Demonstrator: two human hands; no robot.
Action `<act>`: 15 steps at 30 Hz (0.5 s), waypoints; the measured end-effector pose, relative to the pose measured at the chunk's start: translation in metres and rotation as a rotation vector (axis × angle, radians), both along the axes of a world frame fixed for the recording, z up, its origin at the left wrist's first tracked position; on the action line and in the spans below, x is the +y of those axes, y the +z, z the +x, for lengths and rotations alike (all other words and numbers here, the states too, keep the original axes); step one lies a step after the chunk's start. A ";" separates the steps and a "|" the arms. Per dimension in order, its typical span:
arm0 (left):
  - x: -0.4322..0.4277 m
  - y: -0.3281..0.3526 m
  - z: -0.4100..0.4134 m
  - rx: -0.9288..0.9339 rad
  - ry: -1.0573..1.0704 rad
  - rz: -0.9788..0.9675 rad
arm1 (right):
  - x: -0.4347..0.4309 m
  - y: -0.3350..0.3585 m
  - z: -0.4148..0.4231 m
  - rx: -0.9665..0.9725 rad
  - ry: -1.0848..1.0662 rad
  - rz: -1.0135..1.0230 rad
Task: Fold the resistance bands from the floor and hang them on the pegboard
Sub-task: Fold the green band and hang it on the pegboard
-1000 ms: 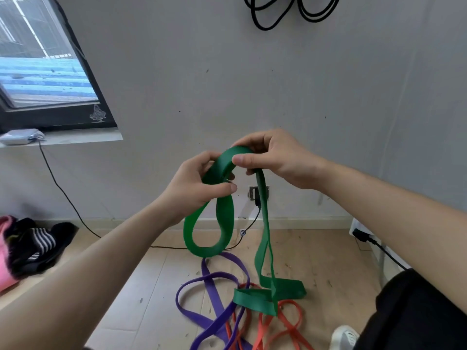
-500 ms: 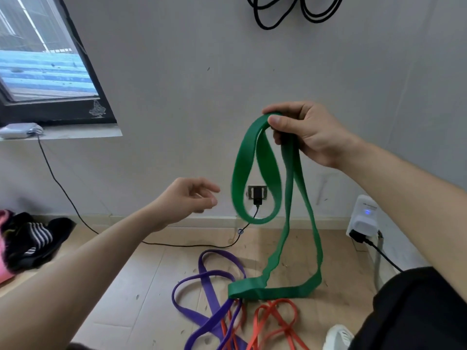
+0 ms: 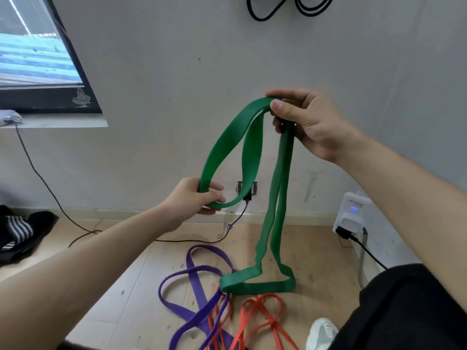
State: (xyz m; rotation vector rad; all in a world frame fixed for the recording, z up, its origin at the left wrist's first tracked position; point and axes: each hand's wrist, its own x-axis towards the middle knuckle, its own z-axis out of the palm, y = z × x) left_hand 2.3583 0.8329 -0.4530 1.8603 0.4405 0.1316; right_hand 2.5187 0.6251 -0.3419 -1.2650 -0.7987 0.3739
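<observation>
The person holds the green resistance band [image 3: 260,286] up in front of the grey wall [image 3: 177,72] with both hands. The right hand [image 3: 310,125] is the higher one, its thumb and fingers [image 3: 278,106] pinching the gathered top of the band. From that pinch 2 loops hang down. The shorter loop swings out to the left, and the left hand [image 3: 192,198] grips its lowest curve, fingers curled round the strap with the thumb laid over it. The longer loop drops almost straight, and its bottom end lies folded flat on the wooden floor [image 3: 316,248]. Just beside that end lie a purple band [image 3: 192,271] and an orange-red band [image 3: 265,296], both loose and tangled over each other on the floor. High on the wall, black loops [image 3: 264,18] hang down; what they hang from is cut off. A wall socket [image 3: 254,188] shows partly behind the green strap, with a black cable [image 3: 38,173] running from it along the floor and up to the window sill [image 3: 63,121]. At the right stands a white plug-in unit [image 3: 352,210] with a blue light, and a dark heap of clothes [image 3: 17,233] lies at the left. A white shoe [image 3: 321,332] shows at the bottom.
</observation>
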 end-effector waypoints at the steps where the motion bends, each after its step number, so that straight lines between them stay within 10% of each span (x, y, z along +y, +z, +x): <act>1: 0.000 0.001 0.001 -0.042 0.019 -0.038 | -0.001 0.000 0.002 0.003 -0.005 0.002; 15: 0.011 0.030 -0.007 -0.307 0.075 -0.424 | -0.017 -0.030 0.038 -0.060 -0.270 -0.187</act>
